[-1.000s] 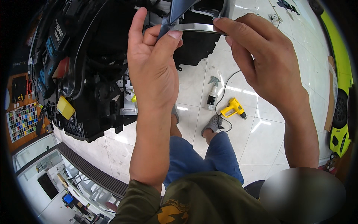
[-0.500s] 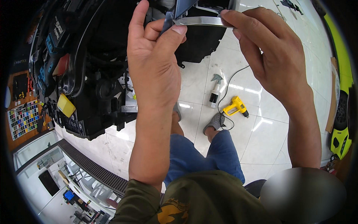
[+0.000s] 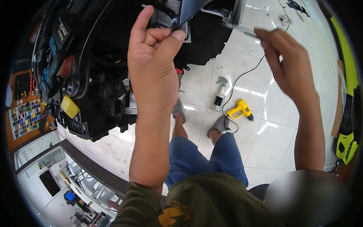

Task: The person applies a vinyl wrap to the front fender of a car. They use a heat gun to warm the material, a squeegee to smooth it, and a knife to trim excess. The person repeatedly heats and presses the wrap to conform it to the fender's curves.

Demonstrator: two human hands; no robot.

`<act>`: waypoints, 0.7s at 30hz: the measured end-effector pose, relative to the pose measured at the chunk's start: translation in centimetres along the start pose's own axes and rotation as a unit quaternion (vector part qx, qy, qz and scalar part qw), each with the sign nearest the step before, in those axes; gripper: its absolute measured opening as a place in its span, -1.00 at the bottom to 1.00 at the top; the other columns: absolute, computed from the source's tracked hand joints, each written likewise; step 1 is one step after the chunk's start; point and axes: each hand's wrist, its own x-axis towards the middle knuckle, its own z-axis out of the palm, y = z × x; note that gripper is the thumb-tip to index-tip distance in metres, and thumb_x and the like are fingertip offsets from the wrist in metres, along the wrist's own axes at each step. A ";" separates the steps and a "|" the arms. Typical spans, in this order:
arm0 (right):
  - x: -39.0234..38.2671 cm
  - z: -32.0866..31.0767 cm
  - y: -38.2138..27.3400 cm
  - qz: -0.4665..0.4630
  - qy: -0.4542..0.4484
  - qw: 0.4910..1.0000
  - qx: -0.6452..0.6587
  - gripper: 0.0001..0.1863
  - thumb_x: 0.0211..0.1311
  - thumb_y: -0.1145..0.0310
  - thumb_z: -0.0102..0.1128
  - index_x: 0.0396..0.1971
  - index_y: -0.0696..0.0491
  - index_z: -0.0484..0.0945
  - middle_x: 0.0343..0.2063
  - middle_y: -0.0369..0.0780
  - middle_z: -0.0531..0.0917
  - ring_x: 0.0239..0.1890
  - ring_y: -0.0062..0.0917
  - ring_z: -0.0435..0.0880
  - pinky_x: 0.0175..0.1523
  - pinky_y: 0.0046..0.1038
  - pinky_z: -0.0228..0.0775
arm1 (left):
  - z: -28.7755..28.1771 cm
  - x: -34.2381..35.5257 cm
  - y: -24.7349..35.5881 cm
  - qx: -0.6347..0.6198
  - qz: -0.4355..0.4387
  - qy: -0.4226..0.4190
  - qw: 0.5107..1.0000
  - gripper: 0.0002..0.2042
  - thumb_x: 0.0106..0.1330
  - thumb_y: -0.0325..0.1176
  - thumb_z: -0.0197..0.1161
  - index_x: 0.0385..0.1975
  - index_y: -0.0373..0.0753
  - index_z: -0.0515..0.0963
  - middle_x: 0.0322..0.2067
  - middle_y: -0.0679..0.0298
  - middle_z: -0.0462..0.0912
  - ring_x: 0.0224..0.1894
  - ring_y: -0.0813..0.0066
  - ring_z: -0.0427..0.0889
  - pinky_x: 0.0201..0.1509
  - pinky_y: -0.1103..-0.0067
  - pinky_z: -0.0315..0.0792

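Note:
At the top, a dark blue glossy panel (image 3: 189, 9) narrows to a corner, with a loose dark flap of film (image 3: 175, 23) at its lower edge. My left hand (image 3: 155, 62) is closed on this film between thumb and curled fingers, its index finger raised. My right hand (image 3: 289, 62) is off to the right, its fingers closed round the end of a slim silver cutter knife (image 3: 245, 31). Motion blurs the knife, which points left, apart from the panel. My fingers hide part of the film.
A car's exposed front (image 3: 102, 72) fills the left, with a yellow block (image 3: 70, 106) on it. On the tiled floor are a spray bottle (image 3: 219, 96), a yellow heat gun (image 3: 242, 110) and its cord (image 3: 236, 81), near my feet. A bright green car (image 3: 346, 145) stands at the right.
My right hand has drawn the knife away from the film, moving right and slightly down. My left hand keeps its pinch on the film and has shifted a little.

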 end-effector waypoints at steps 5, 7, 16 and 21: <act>-4.7 1.6 -1.4 0.107 -0.099 0.983 0.109 -0.75 0.16 0.55 0.08 -0.14 0.14 0.55 -0.45 -0.11 0.53 -0.43 -0.23 0.57 -0.29 -0.30 0.42 | -0.1 1.4 -0.6 0.057 -0.005 0.053 0.997 -0.49 0.19 -0.62 0.19 0.17 -0.37 0.27 -0.40 0.33 0.53 -0.25 0.57 0.55 0.00 0.62 0.36; -7.0 2.4 -1.9 0.181 -0.130 0.964 0.142 -0.76 0.19 0.53 0.06 -0.14 0.15 0.55 -0.46 -0.09 0.53 -0.42 -0.22 0.56 -0.28 -0.29 0.41 | -0.3 2.0 -0.9 0.103 -0.021 0.060 0.993 -0.54 0.21 -0.62 0.16 0.15 -0.35 0.31 -0.40 0.34 0.51 -0.27 0.58 0.54 -0.01 0.63 0.37; -20.6 4.1 -4.7 0.301 -0.131 0.920 0.214 -0.78 0.22 0.56 0.04 -0.15 0.23 0.55 -0.45 -0.06 0.57 -0.44 -0.32 0.57 -0.28 -0.43 0.40 | -7.8 1.7 -6.8 0.279 -0.140 0.174 0.934 -0.76 0.16 -0.58 0.19 -0.15 -0.29 0.53 -0.46 0.35 0.48 -0.38 0.61 0.44 -0.29 0.66 0.30; -21.9 0.6 -7.6 0.357 -0.166 0.891 0.226 -0.78 0.20 0.49 0.07 -0.17 0.20 0.55 -0.38 0.04 0.60 -0.31 -0.06 0.61 -0.18 -0.24 0.44 | -8.1 -3.1 -6.7 0.504 -0.105 0.019 0.857 -0.83 0.22 -0.49 0.20 -0.21 -0.33 0.56 -0.39 0.21 0.55 -0.39 0.48 0.56 -0.27 0.55 0.43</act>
